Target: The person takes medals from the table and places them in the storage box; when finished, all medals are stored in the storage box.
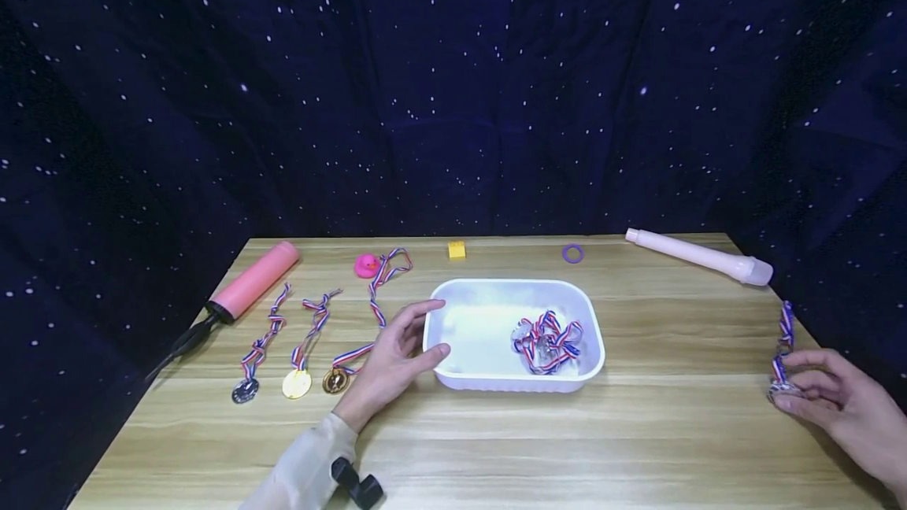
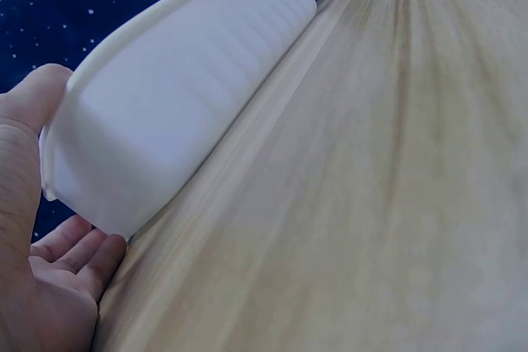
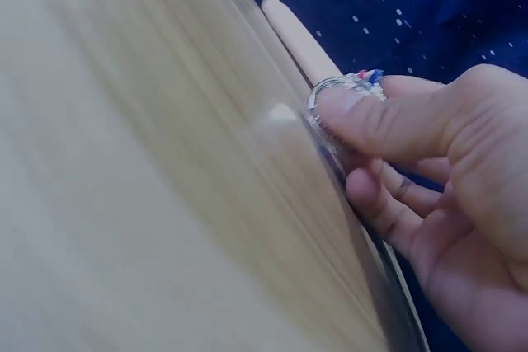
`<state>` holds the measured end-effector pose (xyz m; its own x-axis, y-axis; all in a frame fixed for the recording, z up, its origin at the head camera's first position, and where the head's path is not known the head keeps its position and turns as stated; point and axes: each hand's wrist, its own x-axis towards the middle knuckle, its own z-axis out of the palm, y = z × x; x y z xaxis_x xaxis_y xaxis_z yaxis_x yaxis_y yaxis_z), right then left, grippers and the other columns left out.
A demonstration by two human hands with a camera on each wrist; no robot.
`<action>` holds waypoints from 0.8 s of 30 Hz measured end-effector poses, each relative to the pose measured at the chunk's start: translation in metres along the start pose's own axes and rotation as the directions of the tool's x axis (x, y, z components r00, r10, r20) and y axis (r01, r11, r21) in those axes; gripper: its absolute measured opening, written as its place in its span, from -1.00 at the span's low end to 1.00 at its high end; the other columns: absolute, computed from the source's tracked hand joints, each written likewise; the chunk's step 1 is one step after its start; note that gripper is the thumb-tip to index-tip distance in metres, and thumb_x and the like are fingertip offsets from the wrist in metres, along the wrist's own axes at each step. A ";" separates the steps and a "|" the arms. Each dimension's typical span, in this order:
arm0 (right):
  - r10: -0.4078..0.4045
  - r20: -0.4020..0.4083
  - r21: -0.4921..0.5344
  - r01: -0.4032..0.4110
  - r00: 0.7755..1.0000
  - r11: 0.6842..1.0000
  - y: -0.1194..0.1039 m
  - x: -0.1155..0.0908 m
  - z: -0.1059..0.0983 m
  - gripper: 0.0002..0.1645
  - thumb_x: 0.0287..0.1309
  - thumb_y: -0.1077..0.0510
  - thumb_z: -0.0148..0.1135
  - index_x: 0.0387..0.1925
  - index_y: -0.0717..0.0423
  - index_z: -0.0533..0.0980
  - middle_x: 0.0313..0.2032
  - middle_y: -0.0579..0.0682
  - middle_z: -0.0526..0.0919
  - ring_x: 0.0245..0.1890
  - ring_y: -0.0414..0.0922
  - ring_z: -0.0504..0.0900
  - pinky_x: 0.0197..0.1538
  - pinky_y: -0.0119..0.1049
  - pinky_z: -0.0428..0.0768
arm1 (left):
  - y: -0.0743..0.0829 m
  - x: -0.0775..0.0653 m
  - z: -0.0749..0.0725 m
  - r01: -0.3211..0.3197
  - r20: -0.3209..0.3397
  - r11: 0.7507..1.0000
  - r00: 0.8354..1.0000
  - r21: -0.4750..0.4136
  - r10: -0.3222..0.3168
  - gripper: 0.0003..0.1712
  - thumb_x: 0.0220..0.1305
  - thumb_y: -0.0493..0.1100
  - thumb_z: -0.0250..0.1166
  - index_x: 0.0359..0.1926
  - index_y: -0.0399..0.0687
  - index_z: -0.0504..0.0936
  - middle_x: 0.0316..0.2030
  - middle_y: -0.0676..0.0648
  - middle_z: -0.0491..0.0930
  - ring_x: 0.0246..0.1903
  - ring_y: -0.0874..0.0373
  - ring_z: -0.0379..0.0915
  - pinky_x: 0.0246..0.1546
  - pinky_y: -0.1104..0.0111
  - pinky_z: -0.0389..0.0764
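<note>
A white plastic basin (image 1: 512, 384) stands mid-table with medals on red, white and blue ribbons (image 1: 546, 343) heaped in its right half. My left hand (image 1: 397, 352) holds the basin's left end, thumb and index finger at the rim; in the left wrist view its other fingers lie low beside the end wall. At the table's right edge my right hand (image 1: 836, 400) pinches a silver medal (image 1: 782, 388) between thumb and fingers. Its ribbon (image 1: 786, 321) trails away behind the fingers. The right wrist view shows the thumb (image 3: 371, 121) partly covering the medal.
Left of the basin lie a dark silver medal (image 1: 245, 390), a gold medal (image 1: 297, 384) and a bronze medal (image 1: 336, 381). Farther out are a pink hand pump (image 1: 257, 280), pink duck (image 1: 367, 265), yellow block (image 1: 457, 249), purple ring (image 1: 572, 253) and pale pink microphone-shaped stick (image 1: 694, 254).
</note>
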<state>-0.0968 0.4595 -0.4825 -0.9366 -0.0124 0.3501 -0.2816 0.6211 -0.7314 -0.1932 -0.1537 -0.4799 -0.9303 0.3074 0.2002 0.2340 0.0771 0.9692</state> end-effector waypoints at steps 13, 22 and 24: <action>0.126 -0.006 0.027 -0.125 0.992 0.992 -0.028 0.007 0.020 -0.66 0.35 0.36 0.54 0.12 0.35 0.73 -0.11 -0.43 0.85 -0.11 -0.55 0.77 -0.14 -0.68 0.68 | 0.000 0.000 0.000 0.004 -0.003 1.000 1.000 0.015 -0.004 -0.24 0.41 -0.24 0.56 0.54 0.15 0.51 0.51 -0.28 0.50 0.50 -0.20 0.47 0.58 0.01 0.46; 0.117 -0.061 0.042 -0.115 0.991 0.992 -0.048 0.017 0.032 -0.71 0.32 0.32 0.59 0.03 0.32 0.78 -0.15 -0.50 0.83 -0.17 -0.55 0.77 -0.18 -0.65 0.70 | 0.000 0.001 0.000 0.002 -0.003 1.000 1.000 0.011 -0.002 -0.23 0.40 -0.26 0.56 0.54 0.12 0.51 0.53 -0.28 0.47 0.51 -0.21 0.46 0.58 0.06 0.47; 0.103 -0.071 0.040 -0.100 0.992 0.994 -0.054 0.020 0.033 -0.73 0.32 0.33 0.59 0.01 0.32 0.78 -0.17 -0.47 0.85 -0.18 -0.55 0.77 -0.17 -0.66 0.69 | -0.001 0.001 0.000 0.003 -0.002 1.000 1.000 0.009 -0.003 -0.23 0.40 -0.26 0.56 0.55 0.13 0.51 0.53 -0.29 0.47 0.51 -0.20 0.46 0.58 0.07 0.47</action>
<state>-0.1071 0.4000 -0.4555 -0.9435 0.1071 0.3136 -0.1945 0.5873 -0.7856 -0.1939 -0.1533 -0.4805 -0.9315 0.3052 0.1977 0.2340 0.0869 0.9683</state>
